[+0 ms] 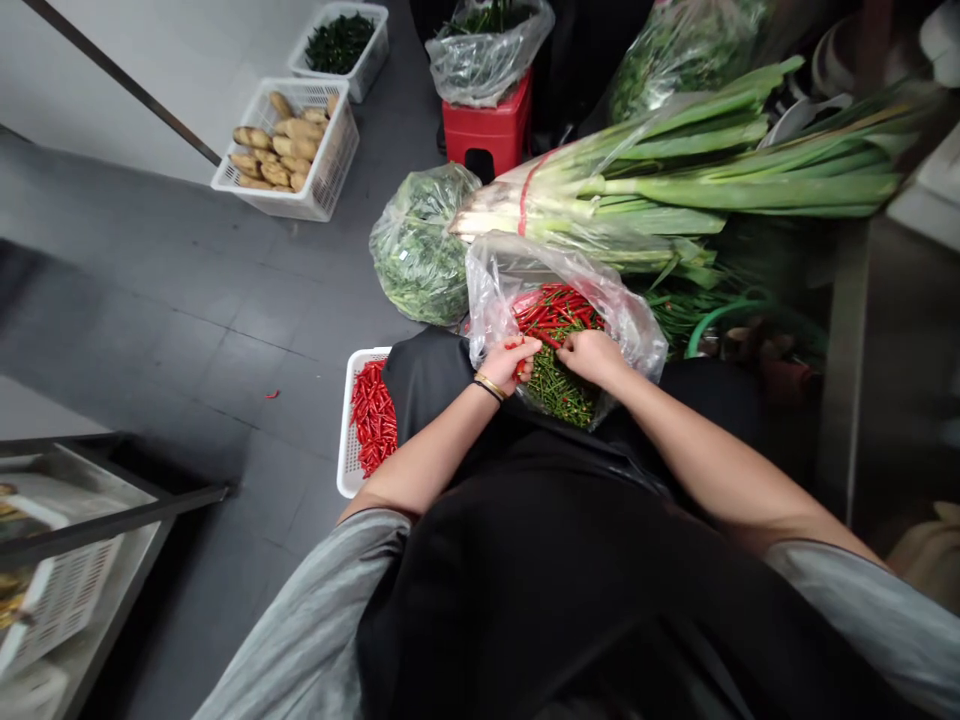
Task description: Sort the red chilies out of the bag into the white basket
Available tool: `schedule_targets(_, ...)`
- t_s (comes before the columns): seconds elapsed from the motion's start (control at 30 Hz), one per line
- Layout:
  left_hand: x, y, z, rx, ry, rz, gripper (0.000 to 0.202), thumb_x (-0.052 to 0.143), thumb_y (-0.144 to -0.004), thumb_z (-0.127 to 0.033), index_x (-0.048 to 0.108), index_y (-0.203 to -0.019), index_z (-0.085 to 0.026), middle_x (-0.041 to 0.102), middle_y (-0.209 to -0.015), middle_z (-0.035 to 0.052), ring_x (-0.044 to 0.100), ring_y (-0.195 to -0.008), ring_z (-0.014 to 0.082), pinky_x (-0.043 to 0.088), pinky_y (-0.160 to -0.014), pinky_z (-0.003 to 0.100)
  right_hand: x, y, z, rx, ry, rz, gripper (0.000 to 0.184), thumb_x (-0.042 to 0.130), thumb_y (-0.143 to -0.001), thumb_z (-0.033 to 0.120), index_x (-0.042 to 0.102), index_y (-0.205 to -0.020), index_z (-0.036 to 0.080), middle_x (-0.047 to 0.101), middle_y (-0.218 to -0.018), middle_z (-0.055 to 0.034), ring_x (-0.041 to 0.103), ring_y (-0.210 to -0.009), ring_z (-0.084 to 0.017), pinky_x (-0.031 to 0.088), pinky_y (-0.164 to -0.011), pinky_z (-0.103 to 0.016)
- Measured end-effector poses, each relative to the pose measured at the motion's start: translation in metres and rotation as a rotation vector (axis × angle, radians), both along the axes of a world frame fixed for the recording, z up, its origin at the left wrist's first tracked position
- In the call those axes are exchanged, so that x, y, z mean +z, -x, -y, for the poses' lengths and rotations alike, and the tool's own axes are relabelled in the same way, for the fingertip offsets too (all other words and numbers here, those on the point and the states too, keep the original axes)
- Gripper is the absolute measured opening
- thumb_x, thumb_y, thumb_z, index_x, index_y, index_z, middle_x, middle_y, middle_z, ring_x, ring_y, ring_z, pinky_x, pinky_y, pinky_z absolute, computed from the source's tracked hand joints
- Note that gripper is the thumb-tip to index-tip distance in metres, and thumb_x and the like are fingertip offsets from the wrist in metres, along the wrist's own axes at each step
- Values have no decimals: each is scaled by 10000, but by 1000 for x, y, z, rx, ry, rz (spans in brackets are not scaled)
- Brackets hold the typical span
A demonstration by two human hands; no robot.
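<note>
An open clear plastic bag (pixel 634 325) rests on my lap, with red chili peppers (pixel 562 305) toward its far side and a heap of green chili stems (pixel 559 390) nearer me. Over the bag's left part, my left hand (pixel 504 367) is closed around a few red chilies, their red showing between the fingers. My right hand (pixel 596 358) is closed in a pinch just above the stems; what its fingertips hold is hidden. One red chili lies between the two hands. Beside my left leg stands a white basket (pixel 346 440) of stemless red chilies.
Large leeks (pixel 600 195) tied with red tape lie beyond the bag, next to bagged leafy greens (pixel 424 245). A red stool (pixel 487 125) carries another bag. Potatoes fill a white crate (pixel 315 205). One chili (pixel 271 394) lies on the floor. A metal shelf (pixel 150 515) stands left.
</note>
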State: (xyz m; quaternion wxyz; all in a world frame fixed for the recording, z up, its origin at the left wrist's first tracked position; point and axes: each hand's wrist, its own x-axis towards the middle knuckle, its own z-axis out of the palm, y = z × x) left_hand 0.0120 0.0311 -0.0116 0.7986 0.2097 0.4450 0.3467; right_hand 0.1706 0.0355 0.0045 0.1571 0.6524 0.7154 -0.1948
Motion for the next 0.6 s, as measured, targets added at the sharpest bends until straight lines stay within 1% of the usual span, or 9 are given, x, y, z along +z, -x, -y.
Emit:
schedule_targets(0.07,-3,-6,4,-36,3,-58,351,814,-668,-339,531,-749,-149,404,-461,-91,354,-360,34,202,-370,166,7,-7,13,140,-57,-63,341,419,-959,349,695,-1017,157,728,-1017,-131,668,-931,-247,443,-726,-307)
schedule_targets(0.17,-5,-11,10,-173,-30,-107,326,757,-736,-385,529,-706,-154,399,-443,-86,314,-349,42,197,-374,190,17,-16,30,404,-73,-182,317,394,-971,304,662,-1034,148,718,-1009,-125,657,-876,-220,426,-722,-295)
schedule_targets(0.2,-4,-11,12,-212,-76,-141,312,749,-744,-378,538,-696,-153,414,-447,-79,324,-359,47,216,-384,195,19,-18,33,478,-39,-224,305,391,-972,292,661,-1014,154,716,-999,-116,653,-859,-210,423,-721,-289)
schedule_targets(0.27,0,-10,15,-236,-263,-220,260,767,-723,-327,585,-691,-144,511,-515,-42,430,-451,61,316,-451,198,20,-20,35,591,89,-274,277,413,-962,281,670,-935,180,719,-946,-86,647,-819,-191,415,-704,-275)
schedule_targets(0.33,4,-9,16,-171,-492,-282,209,800,-678,-272,641,-705,-138,626,-676,8,549,-643,84,414,-585,198,21,-21,29,630,241,-210,230,471,-928,260,686,-873,198,720,-881,-69,642,-778,-188,399,-656,-270)
schedule_targets(0.4,6,-6,15,-90,-569,-295,211,813,-664,-279,659,-705,-141,649,-738,21,564,-719,92,430,-637,195,21,-21,16,579,311,-73,217,508,-906,267,713,-876,201,720,-851,-80,643,-758,-202,383,-617,-280)
schedule_targets(0.47,5,-3,11,-37,-421,-248,277,802,-679,-354,625,-684,-141,597,-641,-2,499,-581,69,377,-525,192,18,-22,-1,493,222,-1,281,491,-929,349,730,-960,205,720,-905,-100,649,-797,-221,392,-625,-290)
schedule_targets(0.53,3,2,7,-12,-198,-141,355,801,-670,-412,565,-669,-146,521,-559,-37,408,-457,47,269,-418,191,12,-20,-19,404,18,13,386,411,-967,417,703,-1119,215,700,-1045,-121,650,-865,-232,409,-652,-297)
schedule_targets(0.6,3,6,4,-11,-63,-24,387,818,-643,-407,534,-697,-150,523,-570,-44,450,-446,52,237,-391,181,1,-16,-34,354,-122,54,420,362,-982,391,653,-1231,221,646,-1176,-141,649,-881,-233,410,-646,-300)
